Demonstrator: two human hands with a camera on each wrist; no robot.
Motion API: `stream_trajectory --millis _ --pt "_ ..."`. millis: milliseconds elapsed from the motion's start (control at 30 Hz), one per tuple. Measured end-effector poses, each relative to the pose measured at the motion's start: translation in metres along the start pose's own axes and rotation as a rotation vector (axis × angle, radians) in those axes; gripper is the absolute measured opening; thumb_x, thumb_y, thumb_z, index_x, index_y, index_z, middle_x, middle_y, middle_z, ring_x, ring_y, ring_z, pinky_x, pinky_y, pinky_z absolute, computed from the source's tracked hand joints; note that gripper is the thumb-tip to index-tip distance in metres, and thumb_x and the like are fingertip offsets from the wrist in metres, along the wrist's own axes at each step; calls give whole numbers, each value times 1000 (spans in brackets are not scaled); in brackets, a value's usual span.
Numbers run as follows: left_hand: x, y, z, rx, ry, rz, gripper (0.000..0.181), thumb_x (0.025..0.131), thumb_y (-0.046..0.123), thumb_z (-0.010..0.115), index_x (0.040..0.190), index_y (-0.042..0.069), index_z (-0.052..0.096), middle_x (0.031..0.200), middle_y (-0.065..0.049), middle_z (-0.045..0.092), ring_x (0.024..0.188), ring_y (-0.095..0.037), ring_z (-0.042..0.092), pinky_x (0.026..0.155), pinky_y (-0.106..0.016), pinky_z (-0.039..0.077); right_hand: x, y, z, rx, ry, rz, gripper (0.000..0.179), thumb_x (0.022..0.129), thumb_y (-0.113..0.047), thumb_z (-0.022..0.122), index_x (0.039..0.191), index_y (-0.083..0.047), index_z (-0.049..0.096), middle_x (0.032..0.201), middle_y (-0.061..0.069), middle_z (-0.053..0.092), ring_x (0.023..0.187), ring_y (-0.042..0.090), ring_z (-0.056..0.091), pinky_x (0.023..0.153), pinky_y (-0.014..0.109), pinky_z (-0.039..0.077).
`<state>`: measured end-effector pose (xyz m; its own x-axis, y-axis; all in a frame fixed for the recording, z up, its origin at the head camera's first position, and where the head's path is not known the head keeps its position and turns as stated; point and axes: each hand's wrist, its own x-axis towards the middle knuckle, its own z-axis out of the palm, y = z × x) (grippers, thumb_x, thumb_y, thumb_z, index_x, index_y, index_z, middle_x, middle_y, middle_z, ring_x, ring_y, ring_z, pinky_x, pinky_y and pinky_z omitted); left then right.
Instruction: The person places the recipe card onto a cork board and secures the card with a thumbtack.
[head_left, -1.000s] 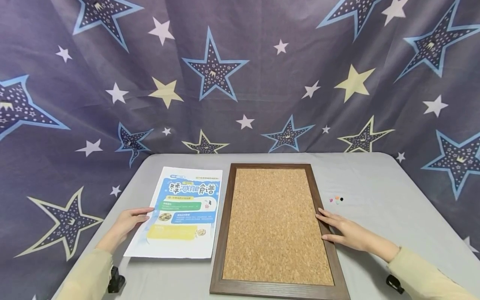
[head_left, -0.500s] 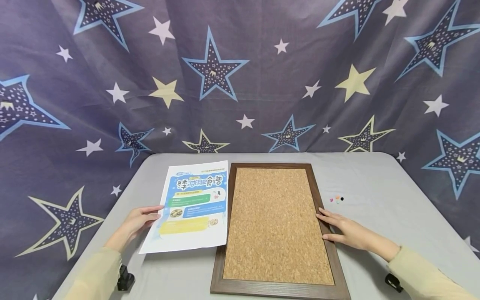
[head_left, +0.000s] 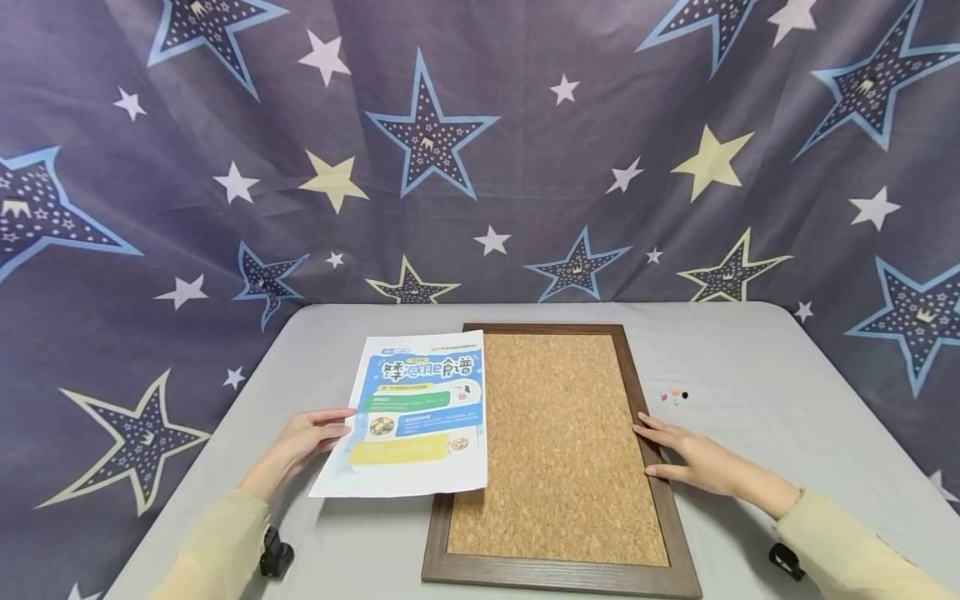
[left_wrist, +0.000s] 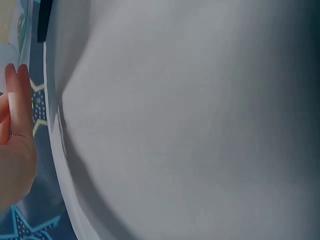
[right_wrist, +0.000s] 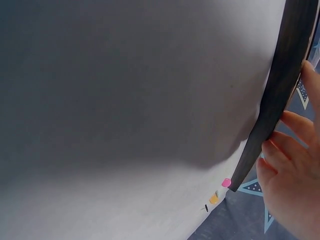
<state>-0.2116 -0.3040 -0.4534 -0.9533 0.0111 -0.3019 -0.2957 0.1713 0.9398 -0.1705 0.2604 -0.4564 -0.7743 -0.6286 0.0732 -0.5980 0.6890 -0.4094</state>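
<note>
Head view: the person's left hand [head_left: 303, 446] pinches the left edge of a white paper poster sheet [head_left: 412, 421] printed with blue, green and yellow blocks and large Chinese lettering. The sheet lies partly over the left side of a rectangular cork board [head_left: 566, 450] with a dark brown wooden frame [head_left: 555, 575]; its near part is held up, casting a shadow on the light grey cloth-covered desk [head_left: 787, 400]. The person's right hand [head_left: 697, 462] has its fingers spread and fairly straight, clasping nothing, their tips touching the right side of the frame. Right wrist view also shows fingertips against the frame's edge. Small round pieces in pink [head_left: 663, 397], orange [head_left: 676, 392] and black [head_left: 685, 396] sit close together on the desk, to the right of the board. Behind hangs a dark purple-grey fabric backdrop [head_left: 525, 167] patterned with stars. Both arms wear pale yellow sleeves [head_left: 847, 542].
</note>
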Motion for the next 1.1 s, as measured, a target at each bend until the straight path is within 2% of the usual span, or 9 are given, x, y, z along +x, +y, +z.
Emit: stream_trajectory --millis 333,633,1100 --pt "3 4 31 -43 -35 22 47 77 -4 61 120 -14 46 95 -5 63 75 -10 62 69 -25 51 0 -1 0 13 2 14 61 84 -38 55 129 1 42 136 24 32 119 42 34 91 53 33" --pt "5 7 60 -17 -36 38 44 78 -3 61 118 -14 48 100 -13 62 76 -11 62 68 -25 52 0 -2 -1 12 19 5 60 84 -35 57 128 3 43 135 25 33 119 43 35 91 53 34" --pt "2 16 106 -38 36 33 37 76 -5 61 112 -10 56 96 -13 62 71 -12 62 61 -23 52 0 -2 -1 25 5 12 60 84 -36 56 129 2 42 136 25 32 119 42 34 90 53 34"
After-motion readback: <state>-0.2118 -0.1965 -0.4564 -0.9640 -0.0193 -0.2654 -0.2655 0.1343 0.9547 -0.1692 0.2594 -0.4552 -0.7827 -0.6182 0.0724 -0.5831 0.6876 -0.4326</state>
